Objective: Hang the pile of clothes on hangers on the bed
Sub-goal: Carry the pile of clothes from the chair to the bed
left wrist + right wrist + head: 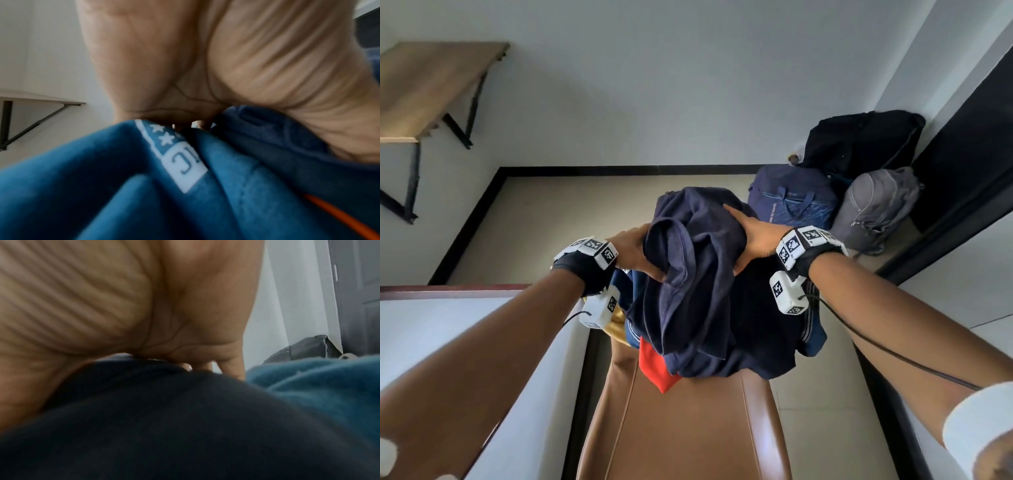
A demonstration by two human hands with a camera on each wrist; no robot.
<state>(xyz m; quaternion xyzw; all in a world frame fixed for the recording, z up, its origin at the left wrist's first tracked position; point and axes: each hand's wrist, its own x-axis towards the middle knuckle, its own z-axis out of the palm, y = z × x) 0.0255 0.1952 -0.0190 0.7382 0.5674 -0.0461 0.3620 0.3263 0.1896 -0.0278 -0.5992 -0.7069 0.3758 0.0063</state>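
Brown leather chair [688, 428] nearest, under raised pile of clothes [698, 291]. Pile mostly navy, with teal, red, yellow pieces. Left hand [635, 253] and right hand [755, 241] clutch pile from both sides. Beyond: bags [859, 185] in corner, wall-mounted wooden surface [431, 85].

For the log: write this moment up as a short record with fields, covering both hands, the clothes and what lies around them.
left hand: left hand grips the left side of the pile of clothes, fingers curled into the fabric
right hand: right hand grips the right side of the pile
pile of clothes: navy garment on top; red, yellow and blue pieces show below
under the pile: brown padded furniture
hangers: none in view
background: three bags on the floor by the wall; wooden wall shelf
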